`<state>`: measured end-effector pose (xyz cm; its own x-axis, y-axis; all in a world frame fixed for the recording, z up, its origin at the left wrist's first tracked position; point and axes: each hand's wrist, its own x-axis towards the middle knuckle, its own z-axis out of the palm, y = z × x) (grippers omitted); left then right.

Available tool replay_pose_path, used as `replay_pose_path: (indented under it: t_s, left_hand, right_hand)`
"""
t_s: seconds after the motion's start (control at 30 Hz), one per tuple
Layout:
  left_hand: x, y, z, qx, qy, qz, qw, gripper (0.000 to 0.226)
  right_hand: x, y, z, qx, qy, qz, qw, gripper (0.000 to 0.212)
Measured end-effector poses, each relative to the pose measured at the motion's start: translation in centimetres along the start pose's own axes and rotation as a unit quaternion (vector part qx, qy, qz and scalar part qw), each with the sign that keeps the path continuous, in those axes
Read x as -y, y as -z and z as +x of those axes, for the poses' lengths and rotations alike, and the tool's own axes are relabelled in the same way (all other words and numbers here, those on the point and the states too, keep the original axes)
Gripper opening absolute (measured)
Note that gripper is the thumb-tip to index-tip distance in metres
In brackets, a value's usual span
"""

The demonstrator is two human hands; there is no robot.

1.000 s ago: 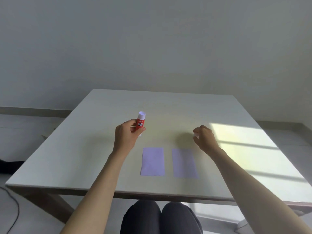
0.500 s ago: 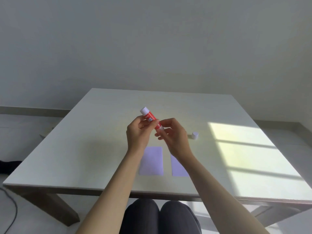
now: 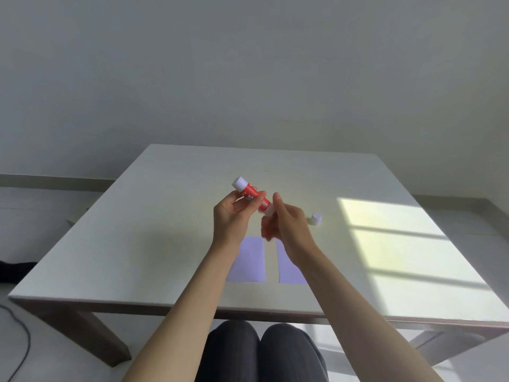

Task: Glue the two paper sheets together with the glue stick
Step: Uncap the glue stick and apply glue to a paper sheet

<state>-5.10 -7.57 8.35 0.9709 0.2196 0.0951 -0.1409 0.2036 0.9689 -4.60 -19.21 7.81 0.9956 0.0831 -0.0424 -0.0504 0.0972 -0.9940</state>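
Observation:
A red glue stick (image 3: pixel 252 197) with white ends is held tilted above the table, its upper end pointing up and left. My left hand (image 3: pixel 231 219) grips its middle. My right hand (image 3: pixel 289 227) is at the stick's lower white end, fingers curled on it and blurred, thumb raised. The white cap (image 3: pixel 316 218) stands on the table to the right of my hands. Two pale purple paper sheets lie side by side near the front edge: the left sheet (image 3: pixel 250 260) and the right sheet (image 3: pixel 287 268), each partly hidden by my forearms.
The white table (image 3: pixel 137 244) has a bright patch of window light on its right side. A plain wall stands behind it. My knees show under the front edge, and a dark cable lies on the floor at the left.
My right hand left the cap standing on the table at the right and came in to the stick's lower end. The stick has tilted from upright to slanted.

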Motion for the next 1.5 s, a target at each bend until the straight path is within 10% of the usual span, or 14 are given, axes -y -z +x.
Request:
replay_pose_path:
  t_s: [0.17, 0.4, 0.6, 0.8, 1.0, 1.3, 1.5]
  left_hand:
    - [-0.5, -0.1, 0.1, 0.007, -0.014, -0.002, 1.0, 0.013]
    - [-0.3, -0.5, -0.2, 0.023, -0.016, 0.01, 1.0, 0.006]
    - [-0.4, -0.3, 0.0, 0.02, -0.014, 0.003, 1.0, 0.005]
    - [-0.1, -0.7, -0.3, 0.041, -0.015, 0.01, 0.999, 0.007]
    - [0.0, -0.3, 0.0, 0.033, -0.018, -0.005, 0.999, 0.007]
    - [0.8, -0.1, -0.1, 0.091, -0.01, -0.01, 0.996, 0.012]
    - [0.8, 0.4, 0.4, 0.059, -0.008, -0.01, 0.998, 0.012]
  right_hand:
    - [-0.9, 0.7, -0.4, 0.035, 0.099, 0.023, 0.994, 0.014]
    - [0.4, 0.6, 0.4, 0.059, -0.246, 0.172, 0.952, 0.055]
    - [-0.6, 1.2, -0.1, 0.101, -0.023, 0.161, 0.982, 0.021]
    - [0.0, 0.6, -0.1, 0.056, -0.248, 0.19, 0.948, 0.061]
    - [-0.8, 1.4, -0.5, 0.098, -0.036, 0.168, 0.98, 0.016]
    - [-0.2, 1.2, -0.2, 0.08, -0.306, 0.186, 0.93, 0.049]
    - [-0.8, 2.0, -0.2, 0.075, -0.175, 0.078, 0.979, 0.05]
